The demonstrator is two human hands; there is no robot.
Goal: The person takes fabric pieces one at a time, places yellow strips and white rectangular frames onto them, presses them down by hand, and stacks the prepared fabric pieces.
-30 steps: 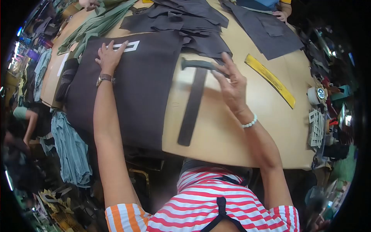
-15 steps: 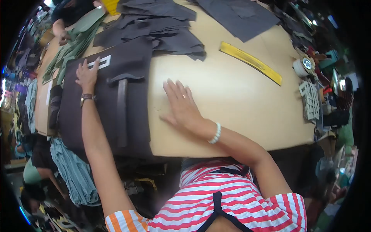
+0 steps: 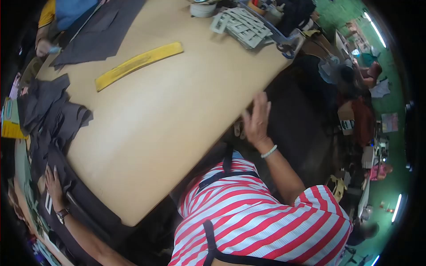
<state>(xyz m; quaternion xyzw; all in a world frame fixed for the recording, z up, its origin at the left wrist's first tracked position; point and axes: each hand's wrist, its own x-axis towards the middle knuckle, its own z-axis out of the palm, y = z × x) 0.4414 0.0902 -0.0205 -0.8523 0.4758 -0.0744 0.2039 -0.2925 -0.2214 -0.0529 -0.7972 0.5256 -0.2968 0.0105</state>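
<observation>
My left hand (image 3: 54, 186) rests with fingers stretched out on dark cloth at the lower left. A white slotted template (image 3: 49, 203) lies on the cloth beside it. Close to that hand, a dark hammer (image 3: 86, 215) lies on the cloth, seen at a steep angle. My right hand (image 3: 257, 119) is in the air at the table's near edge, fingers apart and slightly blurred, with nothing in it. Crumpled dark grey cloth pieces (image 3: 55, 115) lie beyond my left hand.
On the wooden table (image 3: 155, 119) lies a yellow curved strip (image 3: 140, 65). White slotted templates (image 3: 244, 29) are piled at the far edge, near scissors (image 3: 288, 49) and a white round container (image 3: 203, 9). Another person's hand (image 3: 43, 46) is by a dark grey cloth panel (image 3: 97, 33).
The view has swung to the right. My right hand has gone from flat on the table to the air off its edge. My left hand remains on the dark cloth.
</observation>
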